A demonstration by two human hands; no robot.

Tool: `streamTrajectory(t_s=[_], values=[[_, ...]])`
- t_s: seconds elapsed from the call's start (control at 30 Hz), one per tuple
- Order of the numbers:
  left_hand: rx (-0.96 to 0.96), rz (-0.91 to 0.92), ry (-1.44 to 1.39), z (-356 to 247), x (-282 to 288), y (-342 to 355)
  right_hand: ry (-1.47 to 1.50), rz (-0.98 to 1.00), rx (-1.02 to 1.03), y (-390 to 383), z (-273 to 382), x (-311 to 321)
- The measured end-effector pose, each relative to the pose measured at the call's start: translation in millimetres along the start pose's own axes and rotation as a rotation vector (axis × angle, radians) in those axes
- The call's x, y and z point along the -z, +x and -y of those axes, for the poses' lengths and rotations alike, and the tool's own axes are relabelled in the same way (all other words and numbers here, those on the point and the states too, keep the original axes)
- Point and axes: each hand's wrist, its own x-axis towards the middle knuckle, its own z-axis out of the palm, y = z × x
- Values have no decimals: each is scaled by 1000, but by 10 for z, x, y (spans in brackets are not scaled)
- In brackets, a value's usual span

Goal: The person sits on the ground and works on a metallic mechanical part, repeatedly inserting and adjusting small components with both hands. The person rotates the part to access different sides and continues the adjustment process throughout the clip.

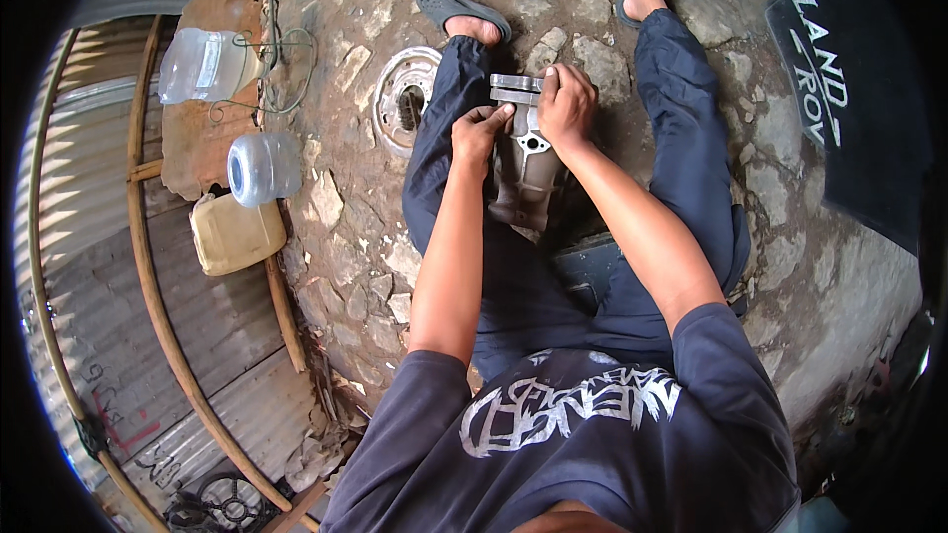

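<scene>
A grey cast-metal housing (530, 178) sits between my legs, with a flange and a round hole on its side. At its far end lies a flat metal plate (513, 83), a dark gap showing between the two. My left hand (478, 136) grips the housing's left edge just below the plate, its thumb pressed on the metal. My right hand (567, 109) is closed around the right end of the plate and the housing's edge, fingers curled over the far side. The undersides of both hands' grips are hidden.
A wheel rim (383, 104) lies beside my left leg on the stony ground. Further left are a clear jug (202, 66), a large water bottle (265, 170) and a yellowish jerrycan (237, 235) near a corrugated metal wall. A dark lettered panel (869, 128) is at right.
</scene>
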Motion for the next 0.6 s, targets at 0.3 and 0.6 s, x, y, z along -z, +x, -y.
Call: streamTrajectory(t_s=[0.3,0.6], values=[[7,35,25,56,1,33,28,-15,0,-1,-31,-2],[108,115,4,-82,-21,-97,71,-9,-14,6,-77,24]])
